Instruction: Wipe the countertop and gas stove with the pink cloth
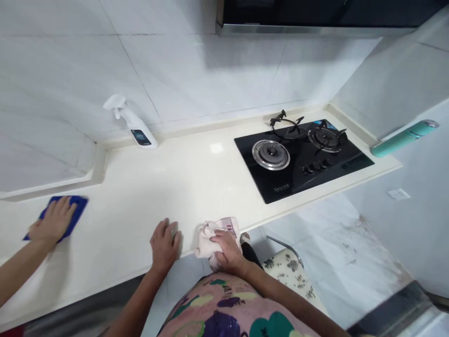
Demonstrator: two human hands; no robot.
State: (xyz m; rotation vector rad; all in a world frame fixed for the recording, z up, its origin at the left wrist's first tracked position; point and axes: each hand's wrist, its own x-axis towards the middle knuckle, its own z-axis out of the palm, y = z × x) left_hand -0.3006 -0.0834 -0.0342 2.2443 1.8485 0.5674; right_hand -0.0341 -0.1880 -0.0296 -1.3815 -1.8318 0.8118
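Pale pink cloth (206, 231) lies bunched at the front edge of the desk (196, 187), right under my right fingers (220, 237), which are clamped on it. My left fingers (162, 229), bare, rest bent and slightly apart on the desk just beside it. Beyond them stands a spray bottle (138, 128); farther right, a hob (296, 159) with 2 burners. Well left, another person's hand (54, 222) covers a blue cloth (77, 208).
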